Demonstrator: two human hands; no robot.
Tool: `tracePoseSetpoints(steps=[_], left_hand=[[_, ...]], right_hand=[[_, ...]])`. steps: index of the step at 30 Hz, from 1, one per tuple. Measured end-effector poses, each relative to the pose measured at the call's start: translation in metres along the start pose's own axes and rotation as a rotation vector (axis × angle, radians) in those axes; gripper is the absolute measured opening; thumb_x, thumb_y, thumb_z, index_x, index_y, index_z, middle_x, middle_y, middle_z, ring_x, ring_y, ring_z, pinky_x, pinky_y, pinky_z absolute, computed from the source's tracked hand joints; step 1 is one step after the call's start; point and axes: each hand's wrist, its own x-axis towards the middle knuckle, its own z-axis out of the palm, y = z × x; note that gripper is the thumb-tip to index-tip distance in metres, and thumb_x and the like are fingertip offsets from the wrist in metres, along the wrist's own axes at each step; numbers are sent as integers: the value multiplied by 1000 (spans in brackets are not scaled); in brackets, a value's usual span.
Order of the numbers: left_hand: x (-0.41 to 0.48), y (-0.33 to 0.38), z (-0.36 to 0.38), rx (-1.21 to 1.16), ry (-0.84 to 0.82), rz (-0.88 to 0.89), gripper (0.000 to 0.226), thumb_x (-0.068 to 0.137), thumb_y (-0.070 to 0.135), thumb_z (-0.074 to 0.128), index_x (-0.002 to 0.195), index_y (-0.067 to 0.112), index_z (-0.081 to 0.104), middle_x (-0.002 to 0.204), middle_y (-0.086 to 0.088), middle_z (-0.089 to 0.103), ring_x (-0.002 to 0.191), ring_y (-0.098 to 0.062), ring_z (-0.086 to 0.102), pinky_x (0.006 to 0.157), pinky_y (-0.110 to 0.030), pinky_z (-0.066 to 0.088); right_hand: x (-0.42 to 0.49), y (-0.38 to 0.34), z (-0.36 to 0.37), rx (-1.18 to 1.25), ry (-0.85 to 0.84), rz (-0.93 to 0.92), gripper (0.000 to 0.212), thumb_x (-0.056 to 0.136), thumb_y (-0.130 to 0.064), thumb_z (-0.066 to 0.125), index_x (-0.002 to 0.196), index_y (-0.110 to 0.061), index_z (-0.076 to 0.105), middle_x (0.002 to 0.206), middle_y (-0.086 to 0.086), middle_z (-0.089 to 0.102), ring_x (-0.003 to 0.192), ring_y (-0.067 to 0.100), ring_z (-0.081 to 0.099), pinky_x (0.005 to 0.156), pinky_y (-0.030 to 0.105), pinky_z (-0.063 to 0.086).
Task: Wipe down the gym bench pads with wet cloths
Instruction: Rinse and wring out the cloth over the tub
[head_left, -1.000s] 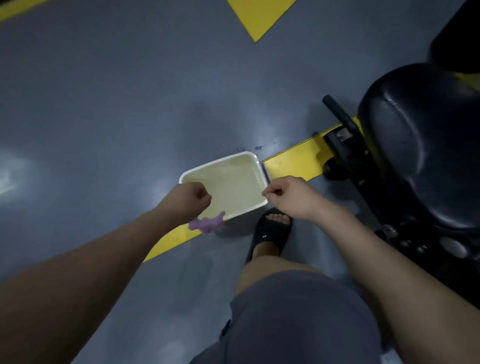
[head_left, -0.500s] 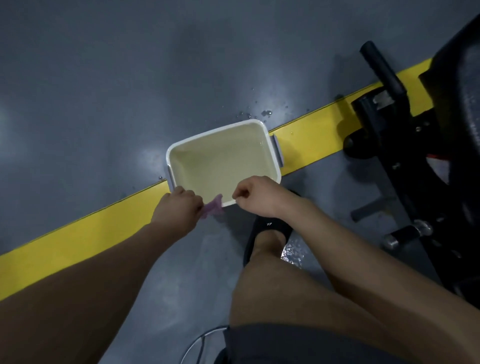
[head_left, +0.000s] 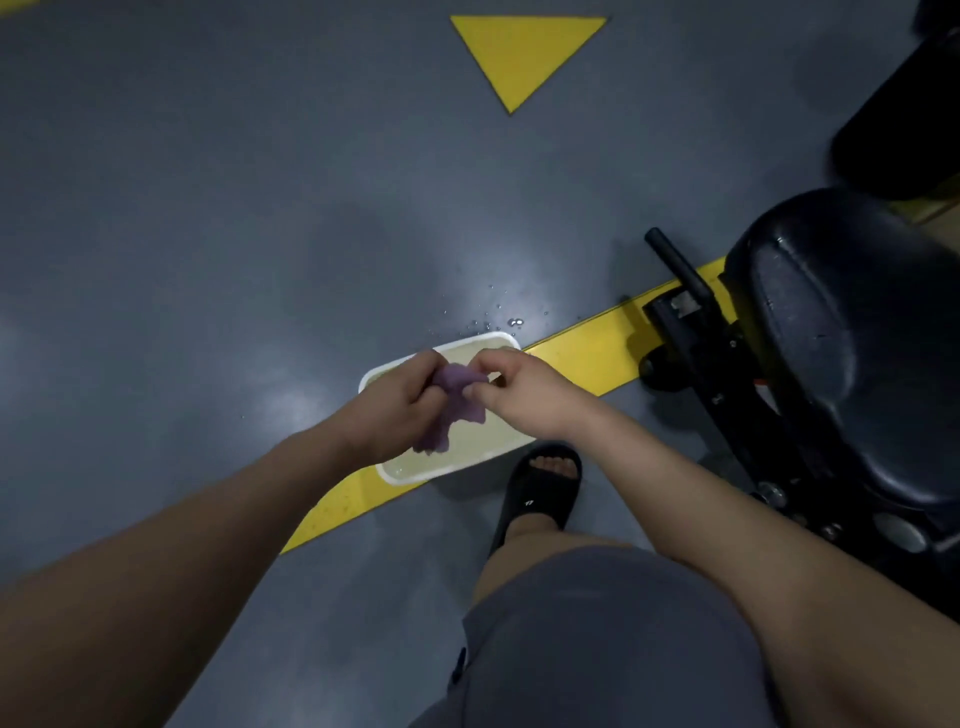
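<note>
**Head view, looking down on the tub.** I hold the cloth (head_left: 460, 402) directly over the tub (head_left: 410, 478) and its cloudy water. The fingers (head_left: 423, 371) of my left hand (head_left: 397, 410) are curled round one bunched end. Those of my right hand (head_left: 530, 400) pinch the other end between thumb and forefinger. A loose tail of cloth hangs from under the left hand toward the water; I cannot tell whether it touches the surface.

The tub sits on the floor (head_left: 234, 234), across a yellow line (head_left: 582, 358). Water drops (head_left: 498, 317) lie just beyond its far rim. My sandal (head_left: 540, 493) stands just beside its near right corner. The black pad (head_left: 857, 374) is to the right of the tub, well apart, on a frame (head_left: 696, 332) whose foot rests near the same line.

**Step in hand (my judgement).** I am wringing the wetted cloth over the tub. Neither hand is on the pad, so no wiping is under way.

**Next move.** The two hands should twist against each other, staying above the tub so that the runoff falls back into it. Once the cloth is damp rather than dripping, it goes right to the pad, opened flat under one palm for broad strokes. A cloth carried too wet would add drips to the floor between tub and pad, near my sandal.
</note>
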Motion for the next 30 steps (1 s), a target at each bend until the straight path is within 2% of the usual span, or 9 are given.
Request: tracePoseSetpoints(steps=[3,6,10,14,18,22,25,27,30], left_hand=[[-7,20,-15,245,7,74,23,93,25,67,101,18,46,84,18,68,75,-11,64,59,-24,47],[-4,45,-24,498,23,81,22,91,24,64,103,16,47,92,0,61,88,-28,61,67,-34,43],[-2,111,-23,363,33,117,11,95,15,48,98,10,57,72,-5,66,67,-24,67,61,-37,52],[-2,171,-9,272,-21,143,18,97,9,41,97,14,58,79,-9,66,47,-14,63,50,-26,50],[-1,186,-7,503,-9,240,13,98,23,51,100,17,63,103,-5,68,91,-23,63,83,-33,52],[-12,162,-31,545,32,176,24,89,34,60,100,15,49,91,-5,62,83,-27,59,72,-37,46],[-19,127,-49,637,101,167,16,94,29,59,98,16,52,90,-3,59,85,-29,58,68,-34,41],[-23,107,-52,493,94,88,17,101,26,48,92,13,54,87,-6,58,81,-28,64,62,-30,43],[-26,91,-47,-254,42,-110,31,102,25,38,85,9,58,79,-11,56,71,-20,68,64,-34,57]], right_hand=[[-19,-24,-25,76,40,24,13,93,-34,62,86,-24,67,86,-3,67,77,11,61,77,42,54],[-45,-45,-50,91,96,23,21,88,-37,63,82,-17,64,78,4,65,73,18,58,82,53,56],[-83,-65,-89,224,288,40,17,92,-27,68,83,-12,68,84,2,70,82,16,66,84,42,59],[-122,-65,-122,283,453,11,10,94,-22,68,93,-13,65,85,1,68,76,11,65,72,30,58],[-134,-64,-130,324,413,-16,32,95,-14,63,125,-24,58,100,6,66,81,19,66,79,37,60],[-119,-84,-113,306,333,-19,14,96,-5,59,107,-2,67,81,8,68,61,7,63,62,20,53],[-95,-97,-93,390,277,62,8,98,2,55,100,-1,63,75,9,62,50,4,60,51,16,50],[-79,-100,-79,630,209,113,11,98,7,53,105,1,60,87,15,64,68,14,68,63,22,60],[-65,-103,-61,971,171,153,13,98,8,54,108,2,60,95,17,71,78,23,73,78,27,62]])
